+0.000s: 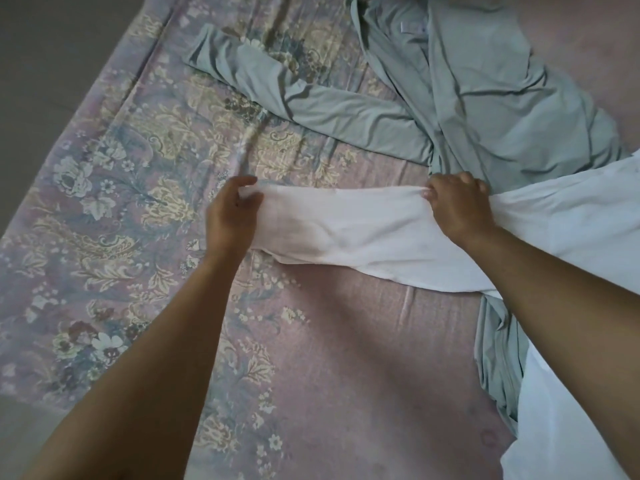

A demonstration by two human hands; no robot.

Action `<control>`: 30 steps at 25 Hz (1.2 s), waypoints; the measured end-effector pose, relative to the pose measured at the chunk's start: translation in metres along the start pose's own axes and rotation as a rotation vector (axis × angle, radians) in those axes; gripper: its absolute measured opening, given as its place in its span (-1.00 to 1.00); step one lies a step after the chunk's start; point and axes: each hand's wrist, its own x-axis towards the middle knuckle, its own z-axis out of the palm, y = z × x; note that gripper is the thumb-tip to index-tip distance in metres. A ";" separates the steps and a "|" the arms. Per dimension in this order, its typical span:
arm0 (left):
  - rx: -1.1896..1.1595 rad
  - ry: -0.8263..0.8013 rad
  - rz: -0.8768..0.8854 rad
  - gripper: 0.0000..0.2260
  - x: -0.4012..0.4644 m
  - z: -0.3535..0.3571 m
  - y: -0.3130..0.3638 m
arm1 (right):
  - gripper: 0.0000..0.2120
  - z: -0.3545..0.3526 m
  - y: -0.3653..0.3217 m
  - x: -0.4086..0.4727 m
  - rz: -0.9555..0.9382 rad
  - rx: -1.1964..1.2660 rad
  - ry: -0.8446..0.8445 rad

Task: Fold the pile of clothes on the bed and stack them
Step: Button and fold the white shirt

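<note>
From the head view, both arms reach forward over the bed (346, 358), which is covered by a pinkish sheet with a floral band running along its left edge. The left hand (232, 216) pinches the cuff end of a white sleeve (346, 226), thumb on top and fingers curled beneath the cloth. The right hand (457, 206) grips the same sleeve farther along, fingers bunched over its upper edge, knuckles up. The two hands are well apart, and the sleeve is stretched flat between them, lying across the middle of the bed. The sleeve belongs to a white garment (571, 216) whose body spreads toward the right edge of the bed and runs down to the near right corner, partly hidden by the right forearm. Under and behind it lies a grey-green garment (502, 98), crumpled, at the far right of the bed; one long sleeve (311, 98) of it stretches leftward toward the floral band, and another fold of it shows below the right forearm, between the two white parts. Beyond the left edge of the bed a strip of grey floor (41, 46) shows.
</note>
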 end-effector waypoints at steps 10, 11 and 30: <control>0.147 -0.101 0.163 -0.53 0.022 -0.003 -0.026 | -0.46 0.039 -0.050 -0.043 0.087 0.063 0.201; 0.185 -0.036 0.195 -0.56 0.022 -0.004 -0.028 | -0.45 0.048 -0.057 -0.058 0.058 0.063 0.152; 0.901 -0.582 0.990 -0.44 -0.165 0.119 0.016 | -0.43 0.028 0.076 -0.265 0.246 0.018 -0.027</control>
